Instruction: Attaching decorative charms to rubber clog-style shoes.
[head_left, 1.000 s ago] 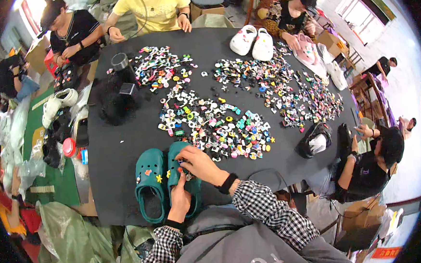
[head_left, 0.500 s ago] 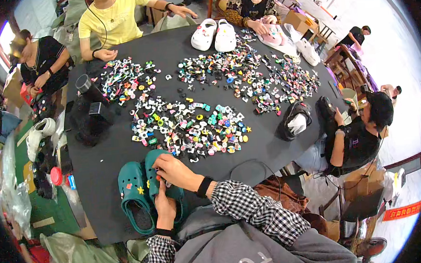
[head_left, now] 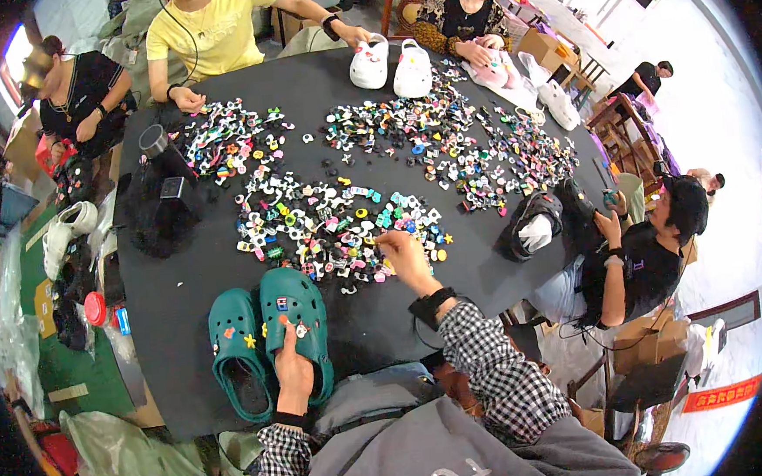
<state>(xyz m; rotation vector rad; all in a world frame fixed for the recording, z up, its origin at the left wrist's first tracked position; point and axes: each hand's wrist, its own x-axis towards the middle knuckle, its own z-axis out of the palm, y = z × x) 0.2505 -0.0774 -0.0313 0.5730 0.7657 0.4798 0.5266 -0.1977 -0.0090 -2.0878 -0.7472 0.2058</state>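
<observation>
My left hand (head_left: 294, 370) grips a teal clog (head_left: 292, 289) by its strap side, thumb up on the upper. Several small charms sit on this clog, among them a dark blue rectangular one near the toe. Its mate, another teal clog (head_left: 233, 312) with a yellow star charm (head_left: 249, 341), lies just to the left. Over the right part of the near pile of shoe charms (head_left: 311, 229) is my right hand (head_left: 406, 258), its fingertips pinched together at the charms. Whatever is between those fingertips is too small to make out.
Further charm piles (head_left: 516, 160) cover the black table (head_left: 178, 338). White clogs (head_left: 411, 70) stand at the far side, where a person in yellow touches one. A dark shoe with white stuffing (head_left: 536, 228) lies at right; a black cylinder (head_left: 162, 151) stands at left. Other people work around.
My right hand has left the teal clog and moved right to the charm pile. The clog's upper now shows uncovered. Across the table, the person in yellow has reached a white clog.
</observation>
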